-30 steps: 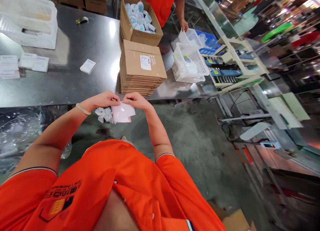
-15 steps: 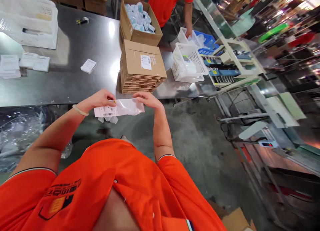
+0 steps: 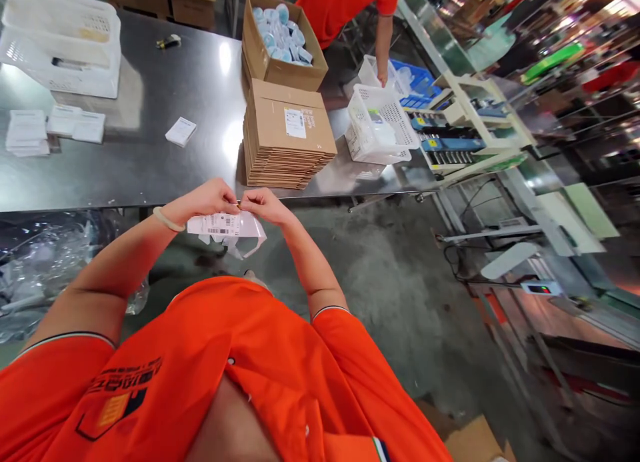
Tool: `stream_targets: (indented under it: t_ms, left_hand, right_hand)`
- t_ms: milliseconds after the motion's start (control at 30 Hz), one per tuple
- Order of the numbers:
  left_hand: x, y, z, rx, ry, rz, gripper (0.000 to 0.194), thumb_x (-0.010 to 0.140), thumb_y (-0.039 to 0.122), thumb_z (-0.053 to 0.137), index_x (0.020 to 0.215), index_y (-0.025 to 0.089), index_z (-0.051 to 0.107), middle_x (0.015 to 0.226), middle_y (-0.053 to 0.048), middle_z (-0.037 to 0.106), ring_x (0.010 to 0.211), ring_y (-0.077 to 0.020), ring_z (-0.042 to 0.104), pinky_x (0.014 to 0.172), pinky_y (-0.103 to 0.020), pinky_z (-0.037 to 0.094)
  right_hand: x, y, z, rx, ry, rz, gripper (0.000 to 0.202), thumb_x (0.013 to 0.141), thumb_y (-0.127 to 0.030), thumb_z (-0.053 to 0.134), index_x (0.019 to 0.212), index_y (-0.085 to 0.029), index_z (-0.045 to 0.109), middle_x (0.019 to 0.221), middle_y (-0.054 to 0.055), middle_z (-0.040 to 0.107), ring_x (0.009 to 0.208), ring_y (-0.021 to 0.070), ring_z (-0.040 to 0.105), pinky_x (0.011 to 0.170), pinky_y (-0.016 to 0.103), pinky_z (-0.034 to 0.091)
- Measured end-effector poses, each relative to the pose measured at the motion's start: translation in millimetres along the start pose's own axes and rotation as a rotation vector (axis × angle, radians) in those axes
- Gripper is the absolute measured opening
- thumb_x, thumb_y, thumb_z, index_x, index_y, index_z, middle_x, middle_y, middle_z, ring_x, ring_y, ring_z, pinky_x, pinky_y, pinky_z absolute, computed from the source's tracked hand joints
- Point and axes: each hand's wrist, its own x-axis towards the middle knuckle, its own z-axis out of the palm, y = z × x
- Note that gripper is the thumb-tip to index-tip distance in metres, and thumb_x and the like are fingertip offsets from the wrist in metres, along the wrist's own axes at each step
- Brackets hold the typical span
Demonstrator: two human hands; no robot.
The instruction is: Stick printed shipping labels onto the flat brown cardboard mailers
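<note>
A white label strip (image 3: 220, 225) with printed text and a barcode hangs in front of the table's front edge. My left hand (image 3: 219, 199) pinches its top edge. Close beside it, my right hand (image 3: 260, 203) has its fingertips pinched at the upper edge of the strip, nearly touching the left fingertips. The right part of the strip curls downward. Beyond my hands, a stack of flat brown cartons (image 3: 289, 135) stands on the metal table (image 3: 200, 69), with a white label (image 3: 295, 123) on its top carton.
An open carton (image 3: 285, 72) of blue-white items stands behind the stack, white baskets (image 3: 377, 132) to its right. At left are a white basket (image 3: 85, 75) and paper stacks (image 3: 27, 132); a small card stack (image 3: 181, 132) lies mid-table. Another person's hand (image 3: 383, 79) reaches into a basket.
My right hand has moved left to meet my left hand, its fingers now pinched. The strip's right part has gone from stretched out to curled down. The view has shifted slightly.
</note>
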Motion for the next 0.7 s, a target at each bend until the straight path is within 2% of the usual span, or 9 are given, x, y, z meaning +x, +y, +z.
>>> stream_targets:
  t_ms: [100, 200, 300, 367, 467, 567, 633, 700]
  left_hand:
    - [-5.5, -4.6, -2.8, -0.097, 0.133, -0.038, 0.024, 0.069, 0.038, 0.089, 0.073, 0.015, 0.083, 0.059, -0.001, 0.066, 0.055, -0.0136, 0.053, 0.055, -0.027, 0.038]
    - [-12.3, -9.7, -8.0, -0.286, 0.360, -0.065, 0.028, 0.071, 0.039, 0.094, 0.077, 0.015, 0.080, 0.067, -0.003, 0.072, 0.062, -0.0164, 0.063, 0.061, -0.028, 0.048]
    - [-15.4, -11.8, -8.2, -0.520, 0.503, -0.053, 0.032, 0.066, 0.033, 0.099, 0.080, 0.016, 0.076, 0.072, -0.004, 0.075, 0.068, -0.0188, 0.069, 0.068, -0.031, 0.056]
    - [-15.1, -10.7, -5.1, -0.609, 0.524, -0.037, 0.033, 0.063, 0.028, 0.100, 0.081, 0.016, 0.075, 0.073, -0.003, 0.076, 0.070, -0.0186, 0.070, 0.071, -0.031, 0.058]
    - [-13.1, -7.4, -0.1, -0.658, 0.508, -0.043, 0.033, 0.063, 0.023, 0.101, 0.080, 0.016, 0.074, 0.072, -0.001, 0.076, 0.069, -0.0170, 0.069, 0.072, -0.031, 0.059]
    - [-10.9, -5.9, 1.1, -0.677, 0.487, -0.048, 0.030, 0.068, 0.020, 0.100, 0.081, 0.016, 0.074, 0.073, 0.000, 0.075, 0.070, -0.0169, 0.070, 0.073, -0.032, 0.059]
    - [-9.8, -7.4, -0.4, -0.665, 0.488, -0.045, 0.027, 0.072, 0.018, 0.097, 0.083, 0.017, 0.072, 0.070, 0.002, 0.072, 0.068, -0.0159, 0.068, 0.071, -0.030, 0.056]
    - [-10.2, -11.3, -2.7, -0.626, 0.425, -0.053, 0.023, 0.075, 0.017, 0.093, 0.086, 0.017, 0.072, 0.069, 0.003, 0.070, 0.064, -0.0148, 0.065, 0.066, -0.028, 0.051]
  right_hand:
    - [-6.4, 6.8, -3.0, 0.019, 0.160, 0.030, 0.046, 0.092, -0.059, 0.076, 0.075, -0.022, 0.058, 0.069, -0.005, 0.048, 0.065, 0.0111, 0.041, 0.063, 0.025, 0.033]
    - [-18.0, 16.4, -14.6, -0.079, 0.360, 0.118, 0.040, 0.092, -0.051, 0.074, 0.072, -0.023, 0.055, 0.069, -0.004, 0.050, 0.066, 0.0128, 0.044, 0.066, 0.027, 0.037]
    - [-26.5, 19.3, -22.2, -0.252, 0.434, 0.133, 0.025, 0.089, -0.040, 0.078, 0.077, -0.021, 0.067, 0.070, -0.003, 0.056, 0.072, 0.0153, 0.051, 0.074, 0.029, 0.044]
    - [-26.9, 15.9, -20.4, -0.277, 0.412, 0.058, 0.020, 0.086, -0.039, 0.084, 0.090, -0.020, 0.078, 0.081, 0.000, 0.069, 0.084, 0.0187, 0.062, 0.084, 0.032, 0.051]
    - [-21.2, 8.3, -11.5, -0.203, 0.355, -0.055, 0.031, 0.084, -0.047, 0.090, 0.098, -0.021, 0.085, 0.103, 0.007, 0.081, 0.102, 0.0225, 0.071, 0.096, 0.035, 0.056]
    - [-14.2, 4.3, -3.9, -0.111, 0.368, -0.034, 0.038, 0.087, -0.057, 0.087, 0.094, -0.020, 0.084, 0.093, 0.005, 0.080, 0.088, 0.0200, 0.070, 0.085, 0.034, 0.057]
    - [-10.7, 3.2, -1.8, -0.063, 0.438, -0.024, 0.042, 0.091, -0.061, 0.083, 0.090, -0.019, 0.082, 0.081, 0.002, 0.074, 0.079, 0.0183, 0.067, 0.077, 0.032, 0.055]
    - [-8.1, 0.6, -1.9, -0.016, 0.536, -0.050, 0.048, 0.094, -0.067, 0.081, 0.084, -0.020, 0.077, 0.074, 0.000, 0.068, 0.076, 0.0176, 0.066, 0.073, 0.031, 0.054]
